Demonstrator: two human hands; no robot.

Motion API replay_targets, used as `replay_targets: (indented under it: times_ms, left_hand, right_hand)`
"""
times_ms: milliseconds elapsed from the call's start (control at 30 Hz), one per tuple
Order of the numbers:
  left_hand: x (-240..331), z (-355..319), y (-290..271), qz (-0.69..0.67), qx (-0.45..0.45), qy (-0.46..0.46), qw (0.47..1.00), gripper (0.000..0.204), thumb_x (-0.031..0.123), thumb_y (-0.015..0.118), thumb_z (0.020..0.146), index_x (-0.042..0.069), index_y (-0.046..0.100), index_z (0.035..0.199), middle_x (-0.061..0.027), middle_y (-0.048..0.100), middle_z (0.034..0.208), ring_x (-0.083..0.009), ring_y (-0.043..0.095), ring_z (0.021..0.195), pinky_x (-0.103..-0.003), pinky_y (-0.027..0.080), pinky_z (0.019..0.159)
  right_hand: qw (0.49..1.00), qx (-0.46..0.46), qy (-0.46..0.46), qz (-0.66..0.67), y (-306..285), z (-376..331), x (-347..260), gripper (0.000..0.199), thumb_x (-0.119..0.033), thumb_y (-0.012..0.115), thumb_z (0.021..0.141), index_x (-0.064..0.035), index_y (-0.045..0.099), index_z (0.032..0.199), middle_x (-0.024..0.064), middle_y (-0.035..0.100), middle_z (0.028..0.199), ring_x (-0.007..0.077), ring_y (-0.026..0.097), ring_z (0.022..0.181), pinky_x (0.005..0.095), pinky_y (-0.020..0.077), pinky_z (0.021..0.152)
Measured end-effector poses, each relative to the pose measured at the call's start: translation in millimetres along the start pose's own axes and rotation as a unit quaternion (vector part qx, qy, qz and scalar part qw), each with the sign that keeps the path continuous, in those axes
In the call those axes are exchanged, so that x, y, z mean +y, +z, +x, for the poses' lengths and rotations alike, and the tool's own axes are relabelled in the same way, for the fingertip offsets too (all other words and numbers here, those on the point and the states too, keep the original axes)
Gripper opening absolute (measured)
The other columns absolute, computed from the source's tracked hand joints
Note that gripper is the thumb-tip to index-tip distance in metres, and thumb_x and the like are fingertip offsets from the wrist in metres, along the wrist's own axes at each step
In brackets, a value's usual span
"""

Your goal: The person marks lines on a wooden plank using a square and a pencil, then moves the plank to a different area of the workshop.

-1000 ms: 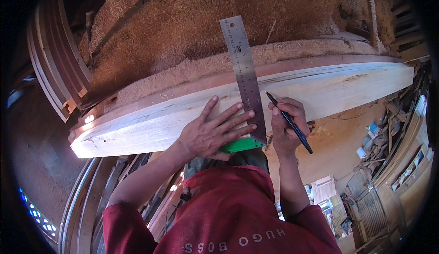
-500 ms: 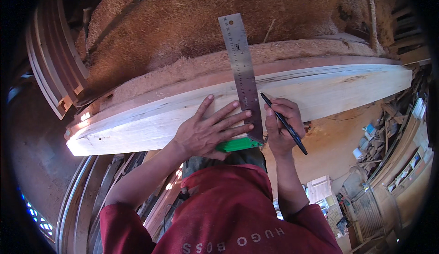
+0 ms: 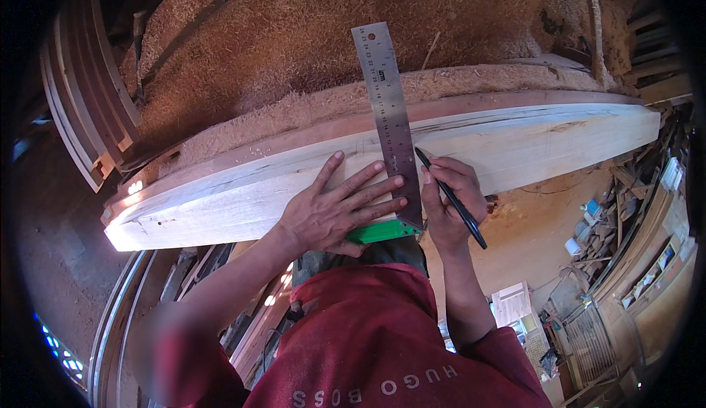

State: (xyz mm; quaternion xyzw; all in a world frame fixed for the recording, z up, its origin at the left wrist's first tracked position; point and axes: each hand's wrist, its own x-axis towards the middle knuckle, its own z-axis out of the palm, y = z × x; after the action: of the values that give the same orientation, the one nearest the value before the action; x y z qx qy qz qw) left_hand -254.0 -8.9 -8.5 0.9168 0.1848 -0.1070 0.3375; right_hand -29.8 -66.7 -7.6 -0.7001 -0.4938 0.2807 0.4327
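Observation:
A long pale wooden plank (image 3: 544, 147) stretches across in front of me. A try square lies over it, its metal ruled blade (image 3: 384, 99) pointing away and its green handle (image 3: 384, 232) along the plank's near edge. My left hand (image 3: 321, 213) is spread flat on the plank, fingertips over the blade and thumb down by the handle. In my right hand (image 3: 465, 186) is a black pen (image 3: 468, 220), slanting with its tip at the plank's surface, close beside the blade's right edge.
A reddish board (image 3: 471, 106) lies along the plank's far side, with wood shavings (image 3: 294, 48) beyond. Several curved boards (image 3: 84, 84) stand at the far left. Wood scraps (image 3: 614, 220) are piled at the right, and more boards (image 3: 136, 320) lie at the lower left.
My right hand and the pen have shifted slightly left, bringing the tip closer to the blade's edge. My left hand and the try square stay in place.

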Motion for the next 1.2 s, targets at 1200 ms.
replay_targets:
  times_ms: [1200]
  left_hand:
    - [-2,-16,3,0.006,-0.009,-0.015,1.0,0.123,0.082,0.07,0.053,0.045,0.023,0.16,0.0097,0.019,0.169,-0.0237,0.016,0.157,-0.07,0.001,0.122]
  right_hand:
    - [0.989,0.04,0.078,0.12,7,-5,-8,0.011,0.002,0.067,0.094,0.0037,0.062,0.104,0.0179,0.064,0.112,0.0246,0.074,0.09,0.0339,0.0613,0.082]
